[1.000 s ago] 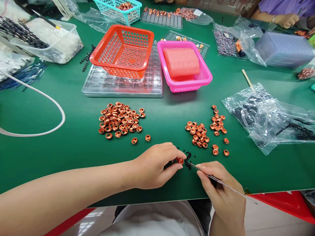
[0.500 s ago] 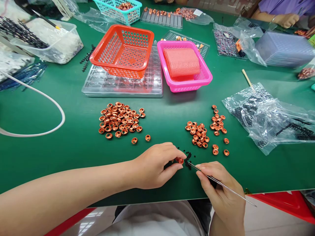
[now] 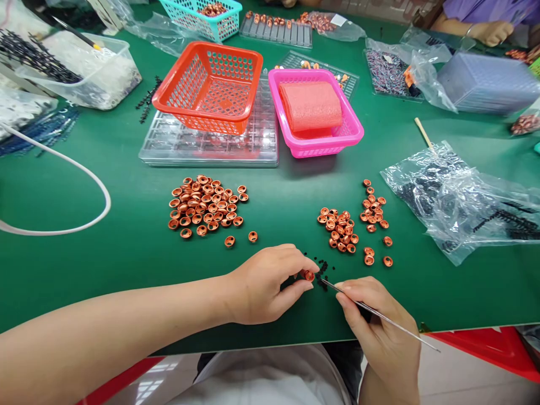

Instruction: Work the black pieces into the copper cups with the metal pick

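Observation:
Between the thumb and fingers of my left hand (image 3: pixel 270 286) is a copper-coloured ring (image 3: pixel 309 275), held just above the green table. My right hand (image 3: pixel 379 326) grips thin metal tweezers (image 3: pixel 392 323), whose tips touch a small scatter of tiny black pieces (image 3: pixel 323 269) beside the ring. A large pile of copper rings (image 3: pixel 202 205) lies beyond my left wrist. Past my right fingers are a smaller pile (image 3: pixel 340 228) and a loose row of the same rings (image 3: pixel 372 211).
An orange basket (image 3: pixel 164 100) rests on clear plastic trays (image 3: pixel 206 151). Beside it, a pink basket (image 3: pixel 295 147) holds rolled pink foam (image 3: pixel 312 107). Clear bags of black parts (image 3: pixel 447 197) lie at right, a white cable (image 3: pixel 101 188) at left. Another person's hand (image 3: pixel 493 34) is at upper right.

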`<state>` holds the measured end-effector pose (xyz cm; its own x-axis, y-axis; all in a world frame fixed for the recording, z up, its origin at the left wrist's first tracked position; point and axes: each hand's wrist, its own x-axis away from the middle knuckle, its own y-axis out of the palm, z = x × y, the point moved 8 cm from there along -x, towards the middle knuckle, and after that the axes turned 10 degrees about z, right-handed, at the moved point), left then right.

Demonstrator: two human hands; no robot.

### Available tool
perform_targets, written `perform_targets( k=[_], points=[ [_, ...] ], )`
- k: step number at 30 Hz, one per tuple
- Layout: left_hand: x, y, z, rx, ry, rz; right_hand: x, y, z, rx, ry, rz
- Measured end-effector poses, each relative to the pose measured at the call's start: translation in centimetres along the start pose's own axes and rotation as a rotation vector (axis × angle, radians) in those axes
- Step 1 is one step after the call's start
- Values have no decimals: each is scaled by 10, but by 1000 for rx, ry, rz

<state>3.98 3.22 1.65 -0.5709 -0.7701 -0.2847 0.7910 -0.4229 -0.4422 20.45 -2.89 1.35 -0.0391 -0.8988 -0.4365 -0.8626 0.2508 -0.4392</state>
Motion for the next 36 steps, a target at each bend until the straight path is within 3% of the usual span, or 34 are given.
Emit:
perform_targets(
  k=[10, 17, 26, 36],
  points=[
    [0, 1, -3, -11, 0, -13, 1, -4, 1, 27, 6, 51],
    [1, 3, -1, -5, 31, -16, 11, -12, -11, -29, 21, 285],
    [2, 2, 4, 11, 84, -5, 6, 3, -16, -122, 21, 180],
    [2, 2, 2, 41, 74, -9, 9, 3, -18, -48, 0, 183]
  ],
)
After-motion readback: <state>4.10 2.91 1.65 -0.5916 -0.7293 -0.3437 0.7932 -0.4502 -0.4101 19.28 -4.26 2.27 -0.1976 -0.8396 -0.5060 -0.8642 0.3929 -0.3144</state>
